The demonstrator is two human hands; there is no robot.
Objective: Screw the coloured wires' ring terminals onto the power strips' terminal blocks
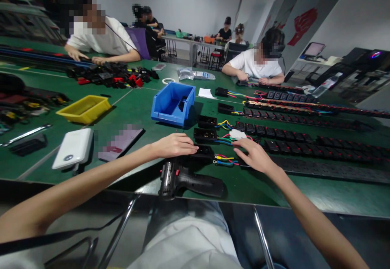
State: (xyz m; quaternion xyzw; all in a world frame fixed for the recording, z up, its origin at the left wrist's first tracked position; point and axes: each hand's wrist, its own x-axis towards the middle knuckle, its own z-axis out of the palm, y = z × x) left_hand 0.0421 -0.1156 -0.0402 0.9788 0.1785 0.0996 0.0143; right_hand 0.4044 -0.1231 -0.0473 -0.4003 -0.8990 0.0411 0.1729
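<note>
My left hand has its fingers laid together over the near end of a black plastic box; its thumb is hidden. From the box run short red, yellow and blue wires, some with metal ring ends. To their right my right hand is open, thumb and forefinger apart, over the left end of a long black power strip. Whether its fingertips touch the wires or strip, I cannot tell. A black cordless screwdriver lies on the table just below my left hand.
More strips with wired boxes lie in rows to the right. A blue bin, yellow tray, white power bank and phone sit on the green table. Co-workers sit across from me.
</note>
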